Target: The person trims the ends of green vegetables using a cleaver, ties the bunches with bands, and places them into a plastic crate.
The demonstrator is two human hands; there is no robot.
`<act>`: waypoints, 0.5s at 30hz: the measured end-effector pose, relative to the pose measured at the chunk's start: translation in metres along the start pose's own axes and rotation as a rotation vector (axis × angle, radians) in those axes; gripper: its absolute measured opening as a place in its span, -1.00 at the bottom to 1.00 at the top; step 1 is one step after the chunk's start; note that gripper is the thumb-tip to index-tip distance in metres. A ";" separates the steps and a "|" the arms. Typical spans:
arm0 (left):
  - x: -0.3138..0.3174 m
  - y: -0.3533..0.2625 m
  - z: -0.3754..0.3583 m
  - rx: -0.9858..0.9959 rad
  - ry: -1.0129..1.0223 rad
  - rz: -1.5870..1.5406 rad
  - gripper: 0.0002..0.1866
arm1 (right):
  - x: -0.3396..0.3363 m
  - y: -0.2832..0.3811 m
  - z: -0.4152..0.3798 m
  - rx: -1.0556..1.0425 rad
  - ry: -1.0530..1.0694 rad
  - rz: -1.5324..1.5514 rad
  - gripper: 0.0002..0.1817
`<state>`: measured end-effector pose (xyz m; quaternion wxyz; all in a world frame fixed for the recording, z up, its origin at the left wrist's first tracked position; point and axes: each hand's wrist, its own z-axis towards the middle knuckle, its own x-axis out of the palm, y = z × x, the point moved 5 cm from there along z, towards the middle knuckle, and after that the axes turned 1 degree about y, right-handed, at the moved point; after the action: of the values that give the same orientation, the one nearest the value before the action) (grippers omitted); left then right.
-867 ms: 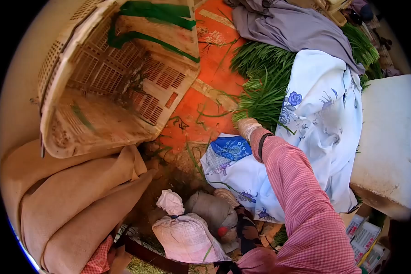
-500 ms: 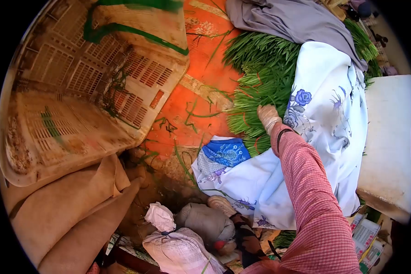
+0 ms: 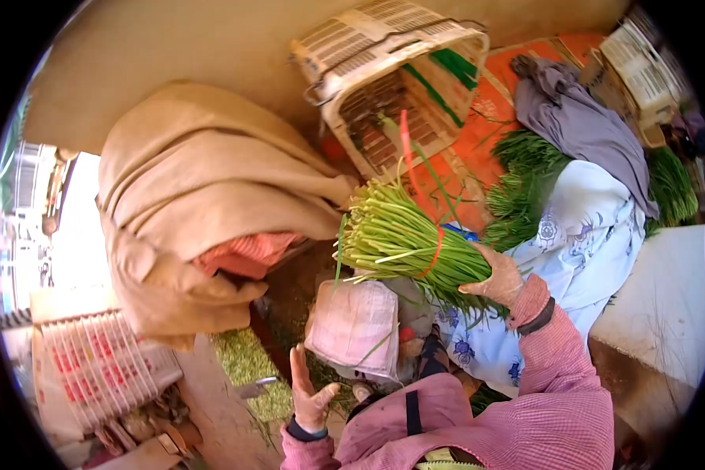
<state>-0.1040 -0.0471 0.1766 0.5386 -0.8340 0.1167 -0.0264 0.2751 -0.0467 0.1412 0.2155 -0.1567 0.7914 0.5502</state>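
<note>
In my right hand [image 3: 500, 276] is a thick bunch of garlic chives [image 3: 392, 235], gripped round its leafy green part. A red band [image 3: 436, 252] ties the bunch, and its pale cut ends point up and left. My left hand [image 3: 312, 395] is lower down, fingers stretched and thumb apart, holding nothing. A flat metal blade [image 3: 257, 387] shows just left of it, over a bed of pale green trimmings [image 3: 251, 360]. Below the bunch is a pale pink cloth wrap [image 3: 356, 325].
More chives [image 3: 525, 176] lie on the orange sheet [image 3: 454, 168], partly under a flowered white cloth [image 3: 580, 227] and a grey cloth [image 3: 580, 106]. A plastic crate [image 3: 360, 59] lies tipped behind. Brown cloth [image 3: 204, 172] covers a heap at left; a white box [image 3: 666, 290] stands right.
My right hand has lifted a bunch of chives from the heap and brought it left over the pink wrap. My left hand has come into view. The view has swung left.
</note>
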 end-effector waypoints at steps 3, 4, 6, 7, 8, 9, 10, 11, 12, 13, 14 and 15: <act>-0.026 -0.038 -0.013 0.300 0.061 -0.046 0.30 | 0.069 0.079 -0.052 0.001 0.141 0.335 -0.18; -0.035 -0.044 -0.022 0.372 0.071 -0.060 0.33 | 0.102 0.100 -0.071 -0.022 0.205 0.460 -0.18; -0.047 -0.032 -0.053 0.303 0.232 -0.057 0.15 | 0.160 0.157 -0.122 0.037 0.360 0.682 -0.18; -0.050 -0.016 -0.074 0.393 0.185 -0.227 -0.05 | 0.201 0.158 -0.141 -0.086 0.427 0.643 -0.15; -0.071 -0.015 -0.097 0.276 0.220 -0.324 -0.12 | 0.214 0.188 -0.162 -0.183 0.523 0.553 -0.14; -0.091 -0.010 -0.111 0.181 0.269 -0.424 -0.19 | 0.223 0.217 -0.175 -0.295 0.598 0.452 -0.13; -0.114 -0.006 -0.127 0.155 0.237 -0.507 -0.22 | 0.227 0.226 -0.186 -0.270 0.658 0.017 -0.11; -0.131 -0.010 -0.150 0.084 0.197 -0.606 -0.25 | 0.215 0.236 -0.197 -0.201 0.722 -0.415 -0.08; -0.150 -0.002 -0.162 0.123 0.125 -0.574 -0.30 | 0.202 0.249 -0.194 -0.077 0.525 -0.605 0.01; -0.166 0.002 -0.172 0.144 0.109 -0.587 -0.30 | 0.189 0.283 -0.197 -0.269 0.233 -0.453 0.06; -0.181 0.002 -0.186 0.097 0.087 -0.603 -0.32 | 0.174 0.316 -0.206 -0.436 -0.040 -0.283 0.12; -0.189 0.006 -0.191 0.065 0.074 -0.618 -0.34 | 0.187 0.341 -0.210 -0.576 -0.017 -0.217 0.17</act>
<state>-0.3214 -0.1781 0.2666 0.5269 -0.8109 -0.1235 -0.2228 -0.0864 -0.1278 0.3829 0.2265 -0.2903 0.5796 0.7270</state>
